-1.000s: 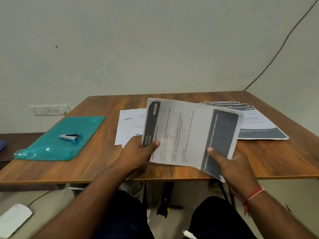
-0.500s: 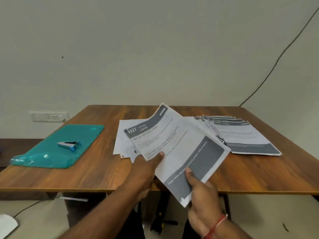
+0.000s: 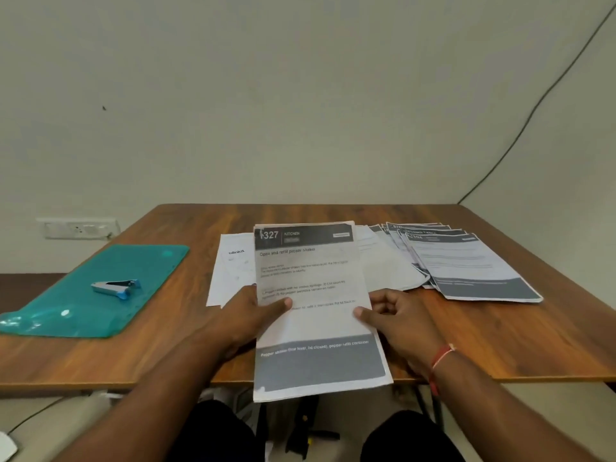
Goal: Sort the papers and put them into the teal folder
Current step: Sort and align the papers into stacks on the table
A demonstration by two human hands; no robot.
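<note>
Sheet (image 3: 313, 295) now turned upright; left hand (image 3: 253, 315) and right hand (image 3: 396, 321) pinch its sides. Folder (image 3: 100, 295) at the table (image 3: 500, 345) left edge looks unfilled; papers (image 3: 473, 265) remain.

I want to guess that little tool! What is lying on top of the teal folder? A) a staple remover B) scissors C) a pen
A: a small silver and blue staple remover with claw jaws lies on the teal folder, at the left of the table.
</note>
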